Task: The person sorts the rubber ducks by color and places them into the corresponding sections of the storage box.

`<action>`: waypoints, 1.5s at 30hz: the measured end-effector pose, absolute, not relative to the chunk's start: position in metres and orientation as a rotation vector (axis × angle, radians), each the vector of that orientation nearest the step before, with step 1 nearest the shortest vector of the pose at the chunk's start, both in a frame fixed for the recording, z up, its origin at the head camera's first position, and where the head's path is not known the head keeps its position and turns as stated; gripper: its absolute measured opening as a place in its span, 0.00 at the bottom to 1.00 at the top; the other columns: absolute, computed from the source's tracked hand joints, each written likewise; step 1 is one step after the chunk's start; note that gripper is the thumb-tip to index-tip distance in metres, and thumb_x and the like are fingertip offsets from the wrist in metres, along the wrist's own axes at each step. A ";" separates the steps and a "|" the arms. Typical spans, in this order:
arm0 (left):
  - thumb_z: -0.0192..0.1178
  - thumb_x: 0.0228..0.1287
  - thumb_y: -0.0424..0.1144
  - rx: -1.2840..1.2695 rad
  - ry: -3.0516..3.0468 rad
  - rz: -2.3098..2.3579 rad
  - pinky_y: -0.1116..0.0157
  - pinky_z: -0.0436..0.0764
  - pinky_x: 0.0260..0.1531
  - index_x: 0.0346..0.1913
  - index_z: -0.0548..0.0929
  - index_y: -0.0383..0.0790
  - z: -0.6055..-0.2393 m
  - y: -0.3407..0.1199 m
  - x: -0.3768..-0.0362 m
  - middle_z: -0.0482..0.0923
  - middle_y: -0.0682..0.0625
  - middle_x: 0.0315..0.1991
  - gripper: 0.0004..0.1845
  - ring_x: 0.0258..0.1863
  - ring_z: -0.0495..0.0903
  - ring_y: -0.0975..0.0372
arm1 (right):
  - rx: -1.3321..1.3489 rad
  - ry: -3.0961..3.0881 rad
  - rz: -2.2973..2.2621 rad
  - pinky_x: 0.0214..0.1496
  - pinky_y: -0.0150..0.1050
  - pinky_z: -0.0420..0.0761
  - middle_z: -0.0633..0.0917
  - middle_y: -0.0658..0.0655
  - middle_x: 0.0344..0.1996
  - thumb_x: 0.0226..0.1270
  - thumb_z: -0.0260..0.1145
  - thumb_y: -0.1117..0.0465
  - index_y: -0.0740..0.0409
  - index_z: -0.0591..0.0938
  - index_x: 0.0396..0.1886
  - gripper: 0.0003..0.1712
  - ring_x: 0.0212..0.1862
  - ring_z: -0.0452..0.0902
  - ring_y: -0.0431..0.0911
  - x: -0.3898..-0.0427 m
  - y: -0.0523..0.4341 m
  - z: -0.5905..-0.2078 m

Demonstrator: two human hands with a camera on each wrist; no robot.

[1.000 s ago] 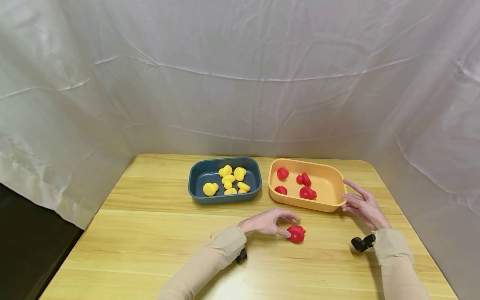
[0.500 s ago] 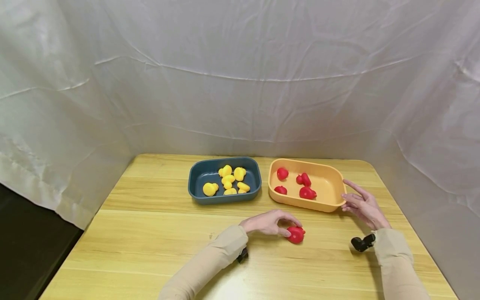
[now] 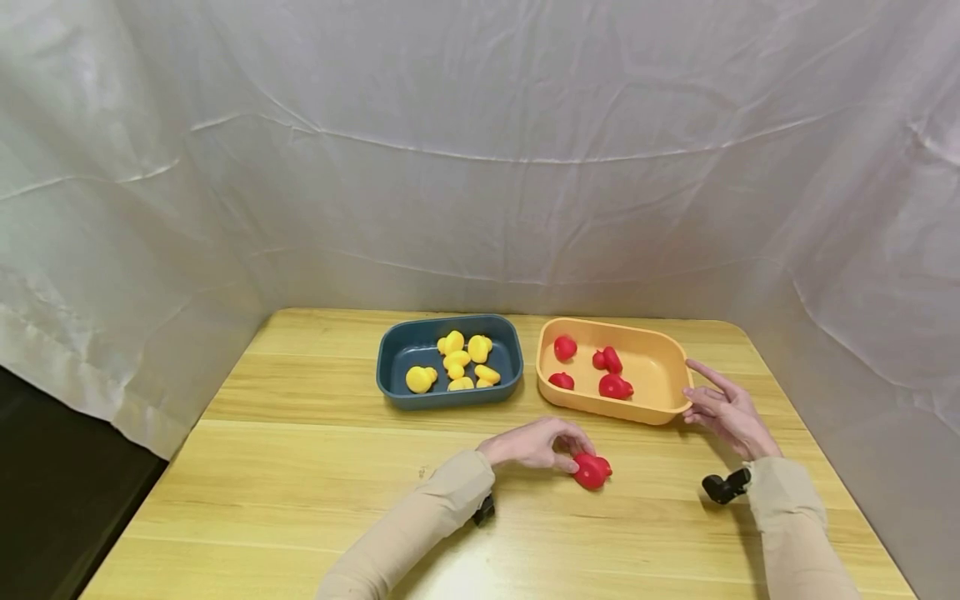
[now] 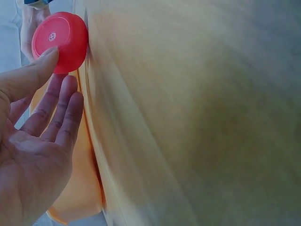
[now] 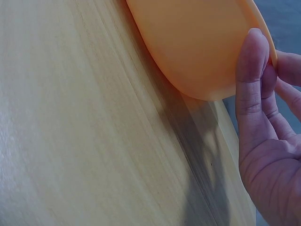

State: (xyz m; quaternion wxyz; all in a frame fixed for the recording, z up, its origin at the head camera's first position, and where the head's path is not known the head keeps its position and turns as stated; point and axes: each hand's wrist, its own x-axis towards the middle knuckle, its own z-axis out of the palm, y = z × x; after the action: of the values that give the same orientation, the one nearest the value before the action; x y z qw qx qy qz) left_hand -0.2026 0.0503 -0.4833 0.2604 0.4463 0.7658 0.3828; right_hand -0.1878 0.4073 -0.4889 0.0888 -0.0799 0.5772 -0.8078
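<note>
While a creased white sheet fills the upper frame as backdrop, the pale wooden table (image 3: 300, 467) spans the lower half, bearing a blue tray (image 3: 397, 346) of yellow toys (image 3: 459, 360) and an orange tray (image 3: 660, 367) of red ones at centre. Just below centre, the left hand (image 3: 534, 443) pinches a red toy (image 3: 592, 470) on the tabletop between thumb and curled fingers. At lower right, the right hand (image 3: 726, 410) rests loosely spread against the orange tray's right end.

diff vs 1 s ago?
The left hand closed its fingers further round the red toy duck on the table, which tipped slightly; it now pinches it. The right hand stayed at the orange tray's rim; both trays' contents are unchanged.
</note>
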 end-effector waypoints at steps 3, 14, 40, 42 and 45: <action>0.66 0.65 0.30 1.201 2.069 1.048 0.78 0.80 0.48 0.53 0.84 0.36 -0.484 0.050 -0.203 0.85 0.43 0.46 0.14 0.38 0.77 0.72 | -0.233 1.728 -2.398 0.36 0.33 0.89 0.90 0.52 0.35 0.77 0.51 0.75 0.49 0.64 0.78 0.34 0.32 0.88 0.43 -0.188 0.407 -0.489; 0.65 0.67 0.31 1.202 2.132 1.027 0.80 0.79 0.44 0.51 0.84 0.35 -0.487 0.047 -0.206 0.85 0.45 0.43 0.11 0.36 0.76 0.74 | -0.225 1.737 -2.400 0.36 0.32 0.89 0.90 0.52 0.34 0.77 0.52 0.75 0.48 0.65 0.77 0.34 0.32 0.88 0.43 -0.188 0.406 -0.489; 0.70 0.63 0.37 1.123 2.241 0.953 0.80 0.78 0.40 0.48 0.85 0.37 -0.475 0.035 -0.212 0.84 0.51 0.38 0.12 0.34 0.75 0.74 | -0.220 1.741 -2.395 0.36 0.33 0.89 0.90 0.52 0.34 0.77 0.51 0.75 0.49 0.62 0.79 0.35 0.32 0.88 0.43 -0.188 0.406 -0.489; 0.70 0.63 0.36 1.129 2.242 0.983 0.80 0.78 0.40 0.48 0.85 0.36 -0.475 0.034 -0.212 0.85 0.49 0.39 0.12 0.34 0.75 0.73 | -0.222 1.742 -2.393 0.36 0.33 0.89 0.90 0.52 0.34 0.77 0.51 0.75 0.49 0.62 0.79 0.35 0.32 0.88 0.43 -0.188 0.406 -0.489; 0.69 0.64 0.35 1.122 2.236 1.032 0.80 0.77 0.40 0.48 0.84 0.36 -0.473 0.033 -0.213 0.85 0.47 0.41 0.12 0.34 0.75 0.72 | -0.223 1.743 -2.389 0.36 0.32 0.89 0.90 0.52 0.34 0.77 0.51 0.75 0.49 0.62 0.79 0.35 0.32 0.88 0.43 -0.187 0.406 -0.488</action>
State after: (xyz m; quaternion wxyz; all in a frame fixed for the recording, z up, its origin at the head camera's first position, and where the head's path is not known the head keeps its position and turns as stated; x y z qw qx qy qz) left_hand -0.2128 0.0326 -0.4731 0.2159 0.4049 0.8068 0.3722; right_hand -0.1872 0.4061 -0.4881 0.0877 -0.0750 0.5855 -0.8024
